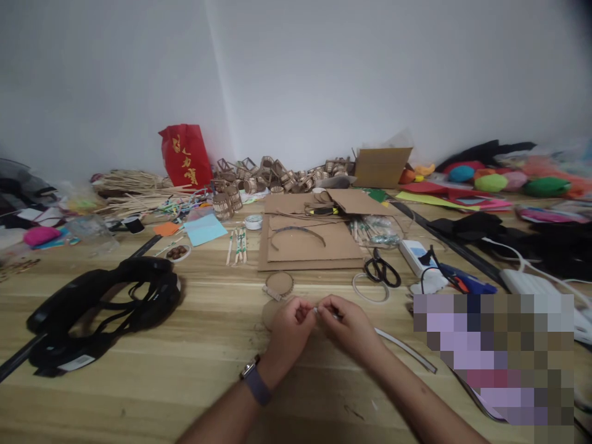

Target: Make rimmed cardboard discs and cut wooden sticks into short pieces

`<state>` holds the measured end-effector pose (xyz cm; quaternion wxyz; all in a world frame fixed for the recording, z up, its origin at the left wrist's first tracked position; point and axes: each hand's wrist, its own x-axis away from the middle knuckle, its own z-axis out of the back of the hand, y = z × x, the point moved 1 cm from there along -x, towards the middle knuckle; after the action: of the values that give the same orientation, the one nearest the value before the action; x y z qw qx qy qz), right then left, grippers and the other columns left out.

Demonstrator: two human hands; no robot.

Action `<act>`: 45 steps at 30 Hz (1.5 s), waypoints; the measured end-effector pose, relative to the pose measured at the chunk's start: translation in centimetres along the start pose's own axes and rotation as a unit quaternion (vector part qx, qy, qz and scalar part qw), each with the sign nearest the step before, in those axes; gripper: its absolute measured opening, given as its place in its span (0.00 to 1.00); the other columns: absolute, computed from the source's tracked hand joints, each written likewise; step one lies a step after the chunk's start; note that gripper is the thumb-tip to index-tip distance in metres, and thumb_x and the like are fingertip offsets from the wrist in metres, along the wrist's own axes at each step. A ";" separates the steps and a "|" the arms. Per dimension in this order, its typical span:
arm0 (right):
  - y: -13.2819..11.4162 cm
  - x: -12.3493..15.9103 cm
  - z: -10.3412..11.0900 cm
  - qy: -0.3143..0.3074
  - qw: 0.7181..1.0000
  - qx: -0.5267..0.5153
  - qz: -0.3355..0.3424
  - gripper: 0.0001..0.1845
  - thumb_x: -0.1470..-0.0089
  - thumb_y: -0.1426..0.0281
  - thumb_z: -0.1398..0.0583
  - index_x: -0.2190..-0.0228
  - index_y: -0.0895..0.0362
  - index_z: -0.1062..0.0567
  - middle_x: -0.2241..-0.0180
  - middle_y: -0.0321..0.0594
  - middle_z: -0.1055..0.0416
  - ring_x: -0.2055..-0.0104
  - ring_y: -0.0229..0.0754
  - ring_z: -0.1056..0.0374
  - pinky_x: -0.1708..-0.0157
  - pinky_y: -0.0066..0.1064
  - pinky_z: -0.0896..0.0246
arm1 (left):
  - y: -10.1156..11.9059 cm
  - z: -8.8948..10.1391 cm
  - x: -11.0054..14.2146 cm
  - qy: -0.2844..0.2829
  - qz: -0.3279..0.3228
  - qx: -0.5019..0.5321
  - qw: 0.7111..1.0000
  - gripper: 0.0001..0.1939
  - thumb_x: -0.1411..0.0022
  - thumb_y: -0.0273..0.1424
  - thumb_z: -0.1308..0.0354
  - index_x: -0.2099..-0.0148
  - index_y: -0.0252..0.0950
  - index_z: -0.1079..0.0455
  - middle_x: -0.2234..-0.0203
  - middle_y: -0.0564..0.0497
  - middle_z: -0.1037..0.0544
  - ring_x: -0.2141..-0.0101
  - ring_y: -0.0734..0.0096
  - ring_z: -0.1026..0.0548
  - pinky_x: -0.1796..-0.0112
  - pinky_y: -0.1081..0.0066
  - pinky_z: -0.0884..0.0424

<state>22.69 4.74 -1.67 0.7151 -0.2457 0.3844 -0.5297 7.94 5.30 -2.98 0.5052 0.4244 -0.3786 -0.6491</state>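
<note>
Looking at a seriously cluttered wood table (152, 401), with cardboard (305, 251) stacked in the middle, so calling that the centre of the clock. Have black gear (166, 296) at 8, all straps and loops. Next size down, a red bag (186, 157) standing at 10 and a brown box (383, 168) between 1 and 2. Then at 6, on the near side of the cardboard, have a left hand (289, 327) and a right hand (348, 324) almost touching, both pinched narrow. Also have a blue sheet (206, 230) at 9, a curved strip (409, 348) at 5 just past the right hand, and scissors (381, 266) at 4, right by a white ring (370, 300). Smaller again: a bowl (185, 256) of brown beads (177, 252) at 9, a brown ring (272, 293) at 7 near the left hand, and a watch (252, 370) strapped on behind that same hand. Tiniest of all, a pale bit (316, 311) at 6, held between the two hands. Can't make out any detail, way too small.
</note>
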 end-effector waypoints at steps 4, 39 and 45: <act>0.1 0.0 0.0 0.007 1.000 -0.009 -0.001 0.11 0.47 0.66 0.47 0.77 0.55 0.29 0.80 0.33 0.33 0.75 0.38 0.38 0.74 0.27 0.45 | -0.4 -0.1 -0.1 -0.002 0.014 0.007 1.000 0.07 0.46 0.31 0.48 0.68 0.34 0.31 0.77 0.54 0.28 0.75 0.73 0.33 0.72 0.73 0.38; 0.1 1.3 -1.3 0.076 0.938 0.314 0.129 0.07 0.42 0.73 0.44 0.71 0.55 0.26 0.71 0.38 0.26 0.71 0.41 0.31 0.69 0.31 0.45 | -1.2 -0.4 0.0 -0.015 0.019 0.000 1.000 0.08 0.42 0.33 0.50 0.68 0.35 0.32 0.74 0.52 0.26 0.71 0.69 0.30 0.68 0.70 0.36; 0.2 1.3 -1.2 0.083 0.931 0.324 0.146 0.08 0.43 0.73 0.43 0.73 0.55 0.26 0.73 0.37 0.26 0.72 0.41 0.32 0.69 0.31 0.48 | -1.0 -0.3 0.4 -0.019 -0.061 -0.097 0.993 0.09 0.37 0.30 0.52 0.68 0.36 0.34 0.72 0.51 0.27 0.70 0.69 0.32 0.66 0.70 0.37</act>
<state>21.98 3.61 -2.91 0.7906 0.1030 0.2820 -0.5336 7.79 5.13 -4.09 0.4963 0.3835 -0.2967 -0.7201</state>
